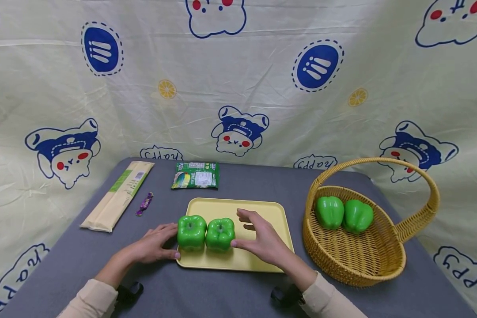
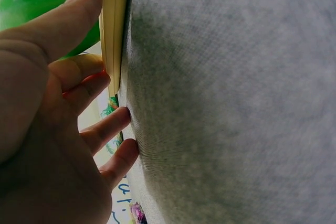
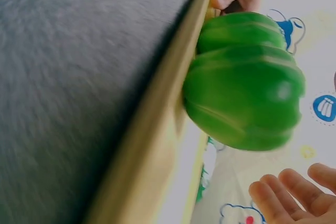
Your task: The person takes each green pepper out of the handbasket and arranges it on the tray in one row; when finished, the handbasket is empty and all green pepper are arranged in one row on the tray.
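Observation:
Two glossy green bell peppers, the left one (image 1: 191, 234) and the right one (image 1: 220, 235), stand side by side on the left half of a pale yellow tray (image 1: 262, 261). At the tray's left end is my left hand (image 1: 156, 244), fingers spread, with the thumb tip against the tray rim (image 2: 114, 30) in the left wrist view; two fingertips reach the tablecloth. My right hand (image 1: 264, 238) hovers over the tray's right half, palm facing the peppers. Its thumb tip is right at the near pepper (image 3: 244, 98), while the other fingers are extended and hold nothing.
To the right stands a wicker basket (image 1: 353, 276) with a tall handle, two more green bell peppers (image 1: 343, 214) inside. Behind the tray lies a green snack packet (image 1: 195, 176). A purple-wrapped candy (image 1: 145, 204) and a long beige package (image 1: 119, 196) lie at the left.

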`<state>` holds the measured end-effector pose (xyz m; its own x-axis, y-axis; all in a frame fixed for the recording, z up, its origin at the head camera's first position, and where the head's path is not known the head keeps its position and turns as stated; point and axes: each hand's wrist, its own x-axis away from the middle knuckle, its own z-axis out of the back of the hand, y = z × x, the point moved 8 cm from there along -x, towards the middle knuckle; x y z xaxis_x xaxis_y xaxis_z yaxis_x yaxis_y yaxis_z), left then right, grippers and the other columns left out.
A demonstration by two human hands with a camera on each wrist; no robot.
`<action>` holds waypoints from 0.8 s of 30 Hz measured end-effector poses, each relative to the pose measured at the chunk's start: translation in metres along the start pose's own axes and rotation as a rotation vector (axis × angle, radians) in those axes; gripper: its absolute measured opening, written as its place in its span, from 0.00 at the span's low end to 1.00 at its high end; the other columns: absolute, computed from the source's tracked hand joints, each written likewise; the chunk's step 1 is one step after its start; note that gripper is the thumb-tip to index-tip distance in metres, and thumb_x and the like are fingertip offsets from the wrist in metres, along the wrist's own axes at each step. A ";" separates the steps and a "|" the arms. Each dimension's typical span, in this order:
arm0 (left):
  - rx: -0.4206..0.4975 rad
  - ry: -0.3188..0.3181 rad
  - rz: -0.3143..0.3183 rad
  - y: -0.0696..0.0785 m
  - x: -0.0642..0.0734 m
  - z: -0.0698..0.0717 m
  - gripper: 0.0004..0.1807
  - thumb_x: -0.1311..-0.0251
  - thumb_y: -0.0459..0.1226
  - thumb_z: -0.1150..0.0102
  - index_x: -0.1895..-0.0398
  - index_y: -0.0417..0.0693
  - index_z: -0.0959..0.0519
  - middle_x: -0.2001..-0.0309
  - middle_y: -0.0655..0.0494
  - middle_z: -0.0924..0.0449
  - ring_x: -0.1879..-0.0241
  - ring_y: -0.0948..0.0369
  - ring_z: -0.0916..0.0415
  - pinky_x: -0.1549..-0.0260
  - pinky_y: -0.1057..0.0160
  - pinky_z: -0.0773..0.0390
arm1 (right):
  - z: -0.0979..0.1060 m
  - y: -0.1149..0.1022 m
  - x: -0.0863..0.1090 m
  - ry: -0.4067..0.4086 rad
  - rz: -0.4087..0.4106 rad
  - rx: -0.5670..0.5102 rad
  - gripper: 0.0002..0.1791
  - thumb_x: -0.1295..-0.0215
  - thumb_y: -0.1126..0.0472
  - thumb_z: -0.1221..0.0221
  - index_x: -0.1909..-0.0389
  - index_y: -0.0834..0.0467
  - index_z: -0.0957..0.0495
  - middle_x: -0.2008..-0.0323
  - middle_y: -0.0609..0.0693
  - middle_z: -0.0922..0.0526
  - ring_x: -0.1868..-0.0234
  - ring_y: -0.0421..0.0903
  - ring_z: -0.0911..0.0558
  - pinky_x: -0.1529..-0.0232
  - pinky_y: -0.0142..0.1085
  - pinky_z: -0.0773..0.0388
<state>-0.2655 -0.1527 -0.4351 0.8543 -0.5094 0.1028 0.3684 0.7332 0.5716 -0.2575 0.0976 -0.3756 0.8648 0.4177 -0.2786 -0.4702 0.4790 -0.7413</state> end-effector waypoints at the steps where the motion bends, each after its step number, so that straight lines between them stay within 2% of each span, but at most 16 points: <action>1: -0.001 0.001 -0.001 0.000 0.000 0.000 0.44 0.47 0.53 0.36 0.32 0.39 0.38 0.31 0.39 0.40 0.32 0.38 0.47 0.41 0.28 0.50 | 0.004 -0.002 0.001 0.009 0.008 0.016 0.43 0.51 0.49 0.30 0.35 0.56 0.36 0.39 0.57 0.27 0.41 0.53 0.24 0.44 0.43 0.24; 10: 0.003 -0.004 0.014 -0.002 -0.001 -0.001 0.44 0.47 0.53 0.36 0.31 0.39 0.39 0.31 0.39 0.41 0.32 0.38 0.48 0.41 0.29 0.51 | 0.048 -0.012 0.012 0.090 0.034 0.160 0.41 0.51 0.48 0.30 0.37 0.55 0.33 0.41 0.52 0.25 0.42 0.49 0.23 0.44 0.43 0.24; 14: -0.003 0.003 -0.001 0.000 0.000 -0.001 0.44 0.47 0.53 0.36 0.32 0.39 0.38 0.31 0.39 0.39 0.32 0.38 0.47 0.41 0.30 0.49 | 0.069 -0.014 0.017 0.132 0.054 0.232 0.40 0.51 0.50 0.30 0.37 0.58 0.32 0.41 0.54 0.24 0.43 0.51 0.22 0.45 0.45 0.24; 19: -0.011 0.013 -0.018 0.002 0.000 0.000 0.44 0.47 0.53 0.36 0.32 0.39 0.38 0.32 0.39 0.38 0.33 0.38 0.46 0.41 0.30 0.47 | 0.095 -0.011 0.025 0.161 0.023 0.272 0.38 0.49 0.50 0.31 0.37 0.58 0.32 0.41 0.54 0.25 0.43 0.52 0.23 0.46 0.48 0.25; 24: -0.009 0.010 -0.006 0.002 0.001 0.000 0.44 0.47 0.53 0.36 0.32 0.39 0.38 0.32 0.38 0.39 0.32 0.38 0.47 0.41 0.29 0.49 | 0.119 -0.007 0.033 0.186 -0.006 0.283 0.37 0.47 0.51 0.32 0.37 0.58 0.33 0.40 0.56 0.25 0.41 0.54 0.24 0.45 0.50 0.26</action>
<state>-0.2645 -0.1520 -0.4337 0.8555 -0.5096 0.0912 0.3771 0.7341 0.5647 -0.2465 0.1998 -0.3072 0.8727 0.2786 -0.4009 -0.4727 0.6875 -0.5513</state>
